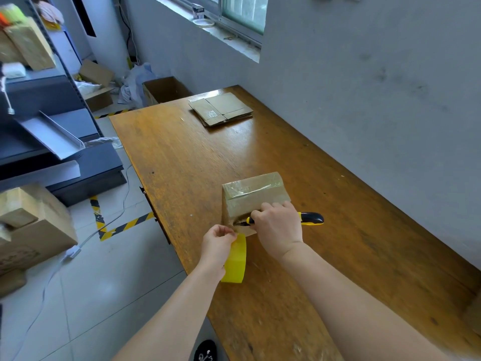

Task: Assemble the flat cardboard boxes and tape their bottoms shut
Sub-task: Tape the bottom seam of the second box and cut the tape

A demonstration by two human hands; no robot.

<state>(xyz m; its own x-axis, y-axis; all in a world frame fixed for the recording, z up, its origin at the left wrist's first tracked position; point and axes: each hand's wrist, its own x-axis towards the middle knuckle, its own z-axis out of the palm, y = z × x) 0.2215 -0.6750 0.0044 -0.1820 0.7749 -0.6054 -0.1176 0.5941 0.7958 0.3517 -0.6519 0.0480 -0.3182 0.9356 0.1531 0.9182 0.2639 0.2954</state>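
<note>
A small assembled cardboard box (253, 191) stands on the wooden table (195, 162) with clear tape across its top. My right hand (276, 227) grips a yellow and black utility knife (309, 218), its tip at the box's near side by the tape. My left hand (217, 243) pinches the stretched tape just in front of the box, and the yellow tape roll (235, 264) hangs below that hand. A stack of flat cardboard boxes (221, 109) lies at the far end of the table.
An open cardboard box (165, 91) stands on the floor beyond the table's far end. Grey shelving (52, 131) with cartons fills the left side, and more cartons (33, 230) sit below it. A grey wall runs along the table's right side. Hazard tape and a white cable cross the floor.
</note>
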